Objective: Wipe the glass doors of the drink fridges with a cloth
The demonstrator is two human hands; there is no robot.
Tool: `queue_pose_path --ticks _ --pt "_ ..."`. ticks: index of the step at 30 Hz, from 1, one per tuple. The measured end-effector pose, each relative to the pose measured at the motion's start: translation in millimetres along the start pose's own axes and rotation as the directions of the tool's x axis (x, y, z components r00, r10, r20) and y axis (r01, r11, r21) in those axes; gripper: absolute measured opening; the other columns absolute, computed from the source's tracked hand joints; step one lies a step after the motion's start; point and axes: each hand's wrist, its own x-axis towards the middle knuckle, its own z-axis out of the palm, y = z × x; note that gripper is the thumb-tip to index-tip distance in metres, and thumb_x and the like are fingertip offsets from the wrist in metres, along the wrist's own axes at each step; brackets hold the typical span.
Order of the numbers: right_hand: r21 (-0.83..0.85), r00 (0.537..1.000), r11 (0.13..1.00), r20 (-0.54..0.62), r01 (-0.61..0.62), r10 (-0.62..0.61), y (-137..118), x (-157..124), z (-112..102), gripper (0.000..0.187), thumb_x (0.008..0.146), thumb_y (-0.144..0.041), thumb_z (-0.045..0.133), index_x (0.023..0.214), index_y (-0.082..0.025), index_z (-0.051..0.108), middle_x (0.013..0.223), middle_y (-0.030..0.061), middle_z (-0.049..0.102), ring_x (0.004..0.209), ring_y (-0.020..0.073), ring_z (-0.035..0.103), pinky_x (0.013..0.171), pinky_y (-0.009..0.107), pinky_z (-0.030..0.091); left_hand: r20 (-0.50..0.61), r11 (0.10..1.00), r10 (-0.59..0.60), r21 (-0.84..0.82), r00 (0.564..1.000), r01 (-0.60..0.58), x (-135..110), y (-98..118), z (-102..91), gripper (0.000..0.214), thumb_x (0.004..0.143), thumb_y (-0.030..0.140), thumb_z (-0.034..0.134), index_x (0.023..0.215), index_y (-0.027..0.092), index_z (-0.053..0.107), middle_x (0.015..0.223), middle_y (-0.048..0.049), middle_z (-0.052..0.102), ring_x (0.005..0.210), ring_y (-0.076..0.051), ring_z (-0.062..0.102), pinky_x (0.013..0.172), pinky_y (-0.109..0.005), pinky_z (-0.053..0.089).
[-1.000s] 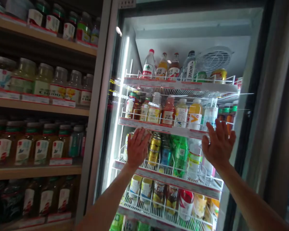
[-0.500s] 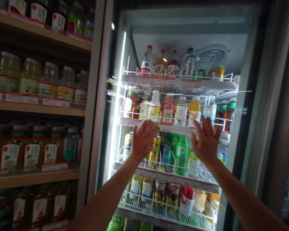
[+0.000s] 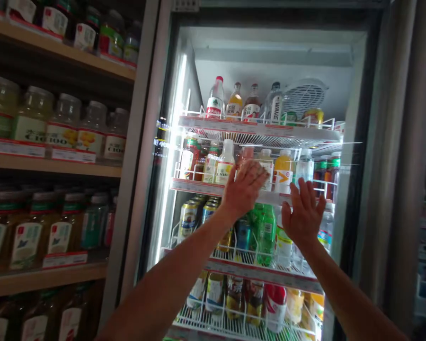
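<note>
My left hand [image 3: 243, 192] reaches up to the glass door [image 3: 248, 35] of a lit drinks fridge. Its fingers press on a pale, mottled cloth [image 3: 261, 171], mostly covered by the hand, in front of the second shelf's bottles. To the right, my right hand [image 3: 303, 210] lies against the glass with its fingers spread and nothing in it. Behind the glass near it are an orange drink bottle [image 3: 284, 166] and a green bottle [image 3: 267, 232].
Wire shelves inside the fridge hold several bottles and cans [image 3: 189, 218]. At the left stands a wooden shelf unit [image 3: 49, 163] lined with juice bottles [image 3: 31, 113]. A metal door frame [image 3: 394, 142] runs down the fridge's right side.
My left hand has moved right and slightly up across the glass with the cloth. My right hand has stayed nearly in place, its fingers still spread. The view has shifted slightly.
</note>
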Motion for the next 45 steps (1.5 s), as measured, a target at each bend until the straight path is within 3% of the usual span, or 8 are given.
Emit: queue_pose_path --ticks 5,12,19,26,29,33,38,45 --pt "-0.010 1.000 1.000 -0.003 0.014 -0.014 -1 1 0 0.060 0.087 -0.029 0.042 0.144 -0.020 0.027 0.145 0.0131 0.039 0.138 0.0262 0.030 0.111 0.051 0.015 -0.095 0.930 -0.357 0.060 0.929 0.363 41 -54 -19.3 0.043 0.088 0.023 0.038 0.129 0.020 0.050 0.141 -0.0107 0.043 0.135 -0.031 0.031 0.108 -0.055 0.025" --pt "-0.010 0.997 0.998 -0.049 0.060 -0.061 1 -2 2 0.062 0.088 -0.028 0.043 0.146 -0.022 0.021 0.146 0.0134 0.039 0.136 0.0273 0.032 0.110 0.052 0.018 -0.015 0.994 0.101 0.037 0.995 -0.100 47 -19 3.0 0.040 0.089 0.024 0.039 0.127 0.028 0.051 0.137 -0.0012 0.049 0.134 -0.022 0.035 0.112 -0.047 0.022" --pt "-0.029 0.996 0.996 -0.042 0.080 -0.081 13 27 0 0.059 0.089 -0.028 0.041 0.144 -0.019 0.024 0.144 0.0150 0.040 0.136 0.0272 0.032 0.109 0.052 0.020 -0.192 0.904 -0.391 0.104 0.900 0.415 50 -87 -28.5 0.041 0.087 0.023 0.040 0.126 0.018 0.053 0.137 -0.0127 0.048 0.132 -0.031 0.036 0.105 -0.055 0.029" --pt "-0.096 1.000 0.995 -0.020 -0.004 0.002 34 86 8 0.052 0.092 -0.033 0.032 0.140 -0.014 0.034 0.145 0.0160 0.039 0.137 0.0291 0.031 0.109 0.054 0.022 -0.067 0.988 0.121 0.103 0.990 -0.114 60 14 20.4 0.037 0.089 0.026 0.041 0.124 0.026 0.054 0.136 -0.0011 0.050 0.133 -0.024 0.035 0.108 -0.045 0.029" --pt "-0.082 0.997 0.997 -0.076 0.000 -0.006 36 83 11 0.052 0.092 -0.031 0.033 0.141 -0.015 0.033 0.142 0.0153 0.043 0.136 0.0279 0.033 0.109 0.052 0.024 -0.053 0.980 0.163 0.124 0.985 -0.156 74 18 27.0 0.038 0.090 0.026 0.039 0.125 0.028 0.052 0.137 -0.0003 0.050 0.132 -0.023 0.036 0.108 -0.047 0.028" --pt "-0.085 0.995 0.996 -0.099 0.012 -0.020 35 79 12 0.052 0.092 -0.031 0.033 0.142 -0.016 0.031 0.141 0.0152 0.044 0.134 0.0285 0.035 0.106 0.051 0.027 -0.108 0.972 -0.155 0.162 0.982 0.171 87 -47 -2.4 0.041 0.089 0.024 0.039 0.128 0.027 0.050 0.138 -0.0039 0.049 0.132 -0.025 0.037 0.107 -0.052 0.029" --pt "-0.101 0.998 0.995 -0.063 0.010 -0.017 33 79 11 0.056 0.092 -0.032 0.037 0.144 -0.016 0.025 0.144 0.0157 0.040 0.136 0.0291 0.031 0.106 0.052 0.027 -0.244 0.851 -0.455 0.166 0.857 0.499 84 -93 -27.1 0.040 0.088 0.023 0.038 0.124 0.017 0.053 0.136 -0.0140 0.048 0.130 -0.032 0.038 0.102 -0.057 0.032" --pt "-0.086 0.997 0.996 -0.073 0.019 -0.025 33 79 11 0.056 0.091 -0.031 0.038 0.144 -0.018 0.025 0.145 0.0148 0.039 0.137 0.0287 0.031 0.107 0.053 0.025 -0.052 0.980 -0.086 0.175 0.995 0.094 73 -50 -9.0 0.041 0.088 0.025 0.040 0.128 0.028 0.049 0.138 -0.0029 0.048 0.132 -0.023 0.037 0.107 -0.050 0.029"
